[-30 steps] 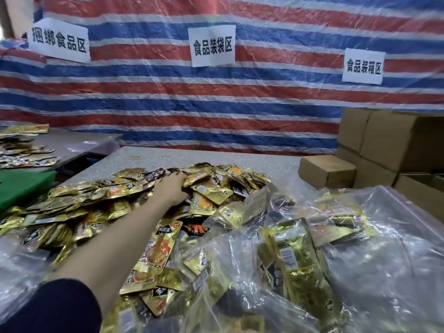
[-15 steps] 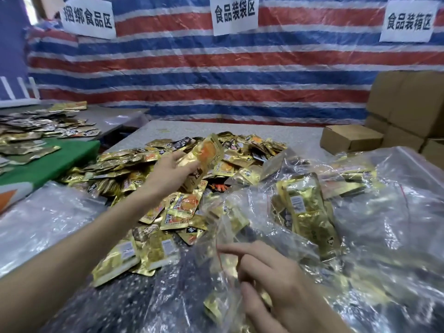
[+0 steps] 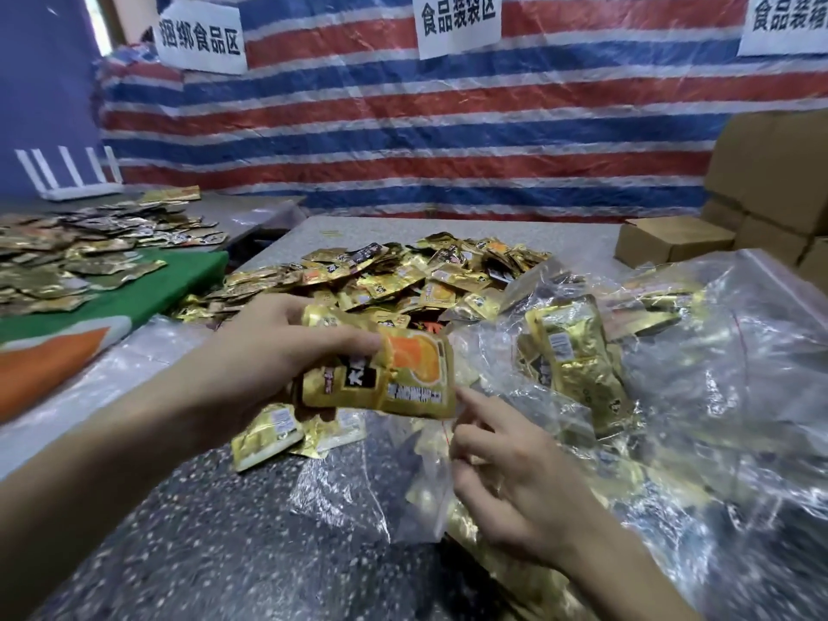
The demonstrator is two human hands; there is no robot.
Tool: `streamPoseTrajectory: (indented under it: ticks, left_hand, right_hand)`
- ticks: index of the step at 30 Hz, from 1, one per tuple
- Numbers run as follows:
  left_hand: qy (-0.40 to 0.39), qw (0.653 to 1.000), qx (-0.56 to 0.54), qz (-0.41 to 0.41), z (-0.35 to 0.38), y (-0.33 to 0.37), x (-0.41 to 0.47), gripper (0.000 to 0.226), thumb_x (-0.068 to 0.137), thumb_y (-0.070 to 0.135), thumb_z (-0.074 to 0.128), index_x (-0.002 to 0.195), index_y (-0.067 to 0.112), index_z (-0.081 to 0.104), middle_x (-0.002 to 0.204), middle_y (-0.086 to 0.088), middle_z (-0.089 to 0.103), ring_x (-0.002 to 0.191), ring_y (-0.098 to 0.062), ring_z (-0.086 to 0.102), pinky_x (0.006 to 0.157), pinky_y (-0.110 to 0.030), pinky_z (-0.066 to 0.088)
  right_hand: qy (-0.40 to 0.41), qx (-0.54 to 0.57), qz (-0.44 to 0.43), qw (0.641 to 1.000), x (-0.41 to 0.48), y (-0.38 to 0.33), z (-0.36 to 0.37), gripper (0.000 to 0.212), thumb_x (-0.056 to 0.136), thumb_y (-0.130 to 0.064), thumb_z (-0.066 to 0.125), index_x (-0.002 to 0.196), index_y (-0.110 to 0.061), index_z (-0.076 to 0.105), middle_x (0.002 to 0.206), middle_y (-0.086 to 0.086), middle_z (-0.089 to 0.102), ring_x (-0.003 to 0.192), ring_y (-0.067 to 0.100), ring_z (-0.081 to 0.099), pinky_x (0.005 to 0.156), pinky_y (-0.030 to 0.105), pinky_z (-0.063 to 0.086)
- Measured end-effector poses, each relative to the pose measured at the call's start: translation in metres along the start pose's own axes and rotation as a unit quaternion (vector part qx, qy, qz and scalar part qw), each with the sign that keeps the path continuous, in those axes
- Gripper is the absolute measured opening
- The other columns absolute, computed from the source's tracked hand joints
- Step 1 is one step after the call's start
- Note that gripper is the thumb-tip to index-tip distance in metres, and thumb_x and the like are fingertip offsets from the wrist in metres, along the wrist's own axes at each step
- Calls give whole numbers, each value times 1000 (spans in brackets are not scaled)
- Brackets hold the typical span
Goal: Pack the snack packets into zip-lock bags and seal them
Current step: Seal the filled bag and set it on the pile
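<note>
Speckled table (image 3: 201, 531) holds the packet heap (image 3: 403, 280) at 12 o'clock. Left hand (image 3: 269, 351) grips one gold snack packet (image 3: 403, 378) in curled fingers; right hand (image 3: 515, 477), at its 4 o'clock, pinches the zip-lock bag (image 3: 421, 499) mouth. Filling step, I judge: packet must next slide inside.

Snack packet heap (image 3: 403, 280) at centre of worktop (image 3: 201, 553), filled zip-lock bags (image 3: 717, 374) to its right, cardboard boxes (image 3: 672, 239) behind those, second packet spread (image 3: 80, 248) far left, tarp (image 3: 403, 141) behind all, left hand (image 3: 264, 351) gripping held packets (image 3: 390, 383) before the heap, right hand (image 3: 506, 477) pinching near bag (image 3: 416, 508) just below.
</note>
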State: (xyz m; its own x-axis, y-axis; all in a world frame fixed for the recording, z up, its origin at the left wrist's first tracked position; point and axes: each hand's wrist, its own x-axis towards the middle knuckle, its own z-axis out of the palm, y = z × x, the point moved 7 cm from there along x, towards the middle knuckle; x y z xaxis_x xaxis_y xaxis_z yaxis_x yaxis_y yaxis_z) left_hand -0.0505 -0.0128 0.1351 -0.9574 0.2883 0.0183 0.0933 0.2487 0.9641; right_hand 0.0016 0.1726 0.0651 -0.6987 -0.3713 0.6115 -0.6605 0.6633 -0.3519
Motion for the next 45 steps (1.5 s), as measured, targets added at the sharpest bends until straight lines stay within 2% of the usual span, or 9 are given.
streamPoseTrajectory:
  ticks: [3,6,12,19,26,29,36,41,45]
  left_hand:
    - [-11,1000,21,-4,14,-2,-3,25,60,24,89,80,15,78,75,-16,74,55,-21,62,41,-26,47]
    - [7,1000,19,-5,18,-3,-1,19,72,21,81,84,8,76,81,-17,75,61,-23,67,43,-26,49]
    - [19,999,37,-18,21,-5,2,26,63,31,82,80,12,76,81,-19,74,65,-30,64,57,-34,47]
    - [72,984,162,22,29,-7,7,14,77,24,80,80,12,73,52,5,63,41,0,52,40,-17,38]
    - [33,981,193,15,39,-3,7,11,80,25,74,76,16,73,70,-4,72,62,-17,69,47,-23,48]
    - [-14,992,121,-18,24,0,3,11,72,25,81,75,18,74,77,-6,75,69,-22,73,55,-26,54]
    - [-21,999,3,-38,20,-8,-8,17,63,23,78,72,10,73,74,-18,71,57,-23,68,43,-26,50]
    - [24,1000,-12,-10,14,-7,-5,10,82,12,72,75,5,72,69,-15,67,53,-19,64,44,-25,50]
    - [56,997,45,26,19,-6,-7,24,66,37,76,77,16,74,83,-23,73,65,-31,68,59,-42,55]
  right_hand:
    - [-4,14,6,1000,1,-3,1,17,80,-17,56,66,-9,53,88,5,51,76,18,49,58,35,46]
    - [-9,11,13,1000,1,-2,1,17,81,-19,55,67,-10,54,92,4,51,76,17,49,56,37,45]
    - [-25,17,18,999,-2,3,1,18,82,-26,55,68,-18,62,157,0,38,82,3,54,65,18,43]
    - [-5,24,35,999,-4,0,-4,19,81,-30,56,67,-21,66,161,13,30,111,10,62,87,24,53]
    - [-20,15,48,999,-2,-1,-4,15,78,-27,59,70,-21,70,158,14,35,117,16,59,93,28,49]
    - [-23,17,72,997,-2,8,-8,13,78,-26,60,77,-26,73,160,15,30,130,11,46,99,26,36]
    - [-61,29,53,996,-5,6,0,21,73,-38,51,72,-32,72,164,4,11,153,5,-3,117,27,-5]
    - [-60,49,36,996,-6,2,4,12,71,-33,63,74,-35,74,168,-3,7,154,12,-8,116,34,-5]
    - [-55,62,36,996,-4,4,4,18,78,-30,62,86,-34,78,166,-3,11,153,8,5,121,15,0]
